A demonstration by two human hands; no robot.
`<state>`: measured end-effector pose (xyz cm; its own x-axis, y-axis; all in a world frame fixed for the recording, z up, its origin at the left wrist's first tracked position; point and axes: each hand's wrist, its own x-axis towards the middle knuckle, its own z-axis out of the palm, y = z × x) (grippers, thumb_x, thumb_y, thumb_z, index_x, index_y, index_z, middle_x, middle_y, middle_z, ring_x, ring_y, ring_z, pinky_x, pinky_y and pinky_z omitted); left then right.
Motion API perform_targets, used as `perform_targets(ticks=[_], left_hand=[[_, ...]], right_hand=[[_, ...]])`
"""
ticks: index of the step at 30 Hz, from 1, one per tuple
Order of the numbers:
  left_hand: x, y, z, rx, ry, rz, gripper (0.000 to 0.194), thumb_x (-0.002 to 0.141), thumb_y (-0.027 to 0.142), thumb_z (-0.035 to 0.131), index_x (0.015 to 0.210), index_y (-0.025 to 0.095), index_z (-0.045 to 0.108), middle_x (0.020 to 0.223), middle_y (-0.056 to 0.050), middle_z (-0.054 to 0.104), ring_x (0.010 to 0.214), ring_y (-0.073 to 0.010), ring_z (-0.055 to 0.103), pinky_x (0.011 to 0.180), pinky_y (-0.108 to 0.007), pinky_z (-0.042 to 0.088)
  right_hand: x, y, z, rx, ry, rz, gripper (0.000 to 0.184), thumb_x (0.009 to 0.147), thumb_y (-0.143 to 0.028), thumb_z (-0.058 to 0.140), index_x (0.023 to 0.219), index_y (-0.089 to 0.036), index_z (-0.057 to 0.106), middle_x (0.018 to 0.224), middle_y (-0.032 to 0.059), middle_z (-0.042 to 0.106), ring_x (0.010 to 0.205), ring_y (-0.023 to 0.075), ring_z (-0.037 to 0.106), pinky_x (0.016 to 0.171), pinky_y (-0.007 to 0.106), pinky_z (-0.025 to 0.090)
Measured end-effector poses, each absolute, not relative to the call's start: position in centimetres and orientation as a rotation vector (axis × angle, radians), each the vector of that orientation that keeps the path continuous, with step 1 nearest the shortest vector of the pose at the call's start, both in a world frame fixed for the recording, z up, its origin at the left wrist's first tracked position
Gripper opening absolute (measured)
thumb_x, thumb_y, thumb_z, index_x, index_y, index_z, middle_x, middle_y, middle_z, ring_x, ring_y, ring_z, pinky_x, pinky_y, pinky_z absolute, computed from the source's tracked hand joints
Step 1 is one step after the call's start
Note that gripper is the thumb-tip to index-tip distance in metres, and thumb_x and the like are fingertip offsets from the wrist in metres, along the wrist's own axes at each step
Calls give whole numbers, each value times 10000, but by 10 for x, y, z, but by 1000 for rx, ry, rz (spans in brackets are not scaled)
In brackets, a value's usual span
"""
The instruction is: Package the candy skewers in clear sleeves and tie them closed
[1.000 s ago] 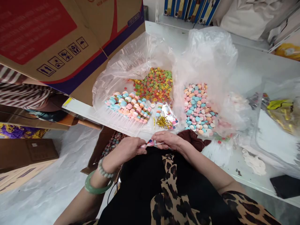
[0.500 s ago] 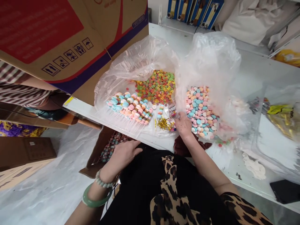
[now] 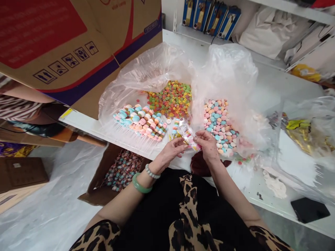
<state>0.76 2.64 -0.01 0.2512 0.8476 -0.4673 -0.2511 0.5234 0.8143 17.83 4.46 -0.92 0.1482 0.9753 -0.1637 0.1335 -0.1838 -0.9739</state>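
From where I'm standing, an open brown cardboard carton (image 3: 96, 197) is sitting below the table edge, holding small multicoloured pieces, perhaps kept low to leave the white tabletop (image 3: 277, 82) usable. Pastel candy skewers on thin white sticks (image 3: 142, 120) are lying side by side on clear plastic, sticks pointing towards the person, probably for easy picking. Behind them, small ring-shaped gummies (image 3: 176, 97) are spreading over the sheeting. The left hand (image 3: 170, 151) is reaching in from the near side, its thumb and fingers nearly together beside the shiny gold ties (image 3: 176, 134); I can't tell whether they are gripping one. Just beside it, the small printed clear-plastic sleeves (image 3: 184, 129) are lying within reach of both hands. The right hand (image 3: 209, 146) is pinching their near edge between closed thumb and fingertips, seemingly to steady it. Further right, round pastel candies (image 3: 216, 116) are resting in crumpled clear plastic, which is presumably containing them.
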Motion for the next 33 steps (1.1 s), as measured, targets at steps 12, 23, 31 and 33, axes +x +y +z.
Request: perform_targets(ticks=[12, 23, 31, 33], left_hand=[[-66, 2, -4, 269, 1314, 1203, 322, 629, 318, 812, 843, 135, 658, 779, -30, 673, 616, -115, 614, 542, -227, 511], [-76, -5, 1, 258, 1120, 1067, 177, 740, 199, 740, 851, 126, 623, 707, -41, 692, 583, -191, 700, 566, -303, 588], [-57, 18, 0, 308, 1157, 1209, 335, 544, 309, 883, 688, 95, 669, 634, -41, 670, 499, -101, 587, 490, -211, 478], [-50, 25, 3, 330, 1169, 1277, 351, 512, 327, 890, 672, 105, 670, 610, -18, 646, 469, -76, 538, 437, -188, 400]], right_hand=[[103, 51, -13, -1754, -2274, 729, 215, 945, -277, 445, 933, -232, 655, 932, 60, 702, 882, 212, 651, 742, 309, 448], [104, 59, -29, -2086, -1951, 859, 243, 791, -182, 515, 990, -234, 644, 864, 35, 704, 828, 219, 637, 695, 301, 418], [157, 68, -14, -1600, -840, 1750, 251, 513, -288, 698, 723, -178, 615, 420, -92, 394, 364, 51, 221, 406, 228, 109], [165, 67, -6, -1479, -806, 1800, 281, 499, -277, 725, 744, -156, 657, 423, -92, 398, 371, 41, 224, 415, 224, 103]])
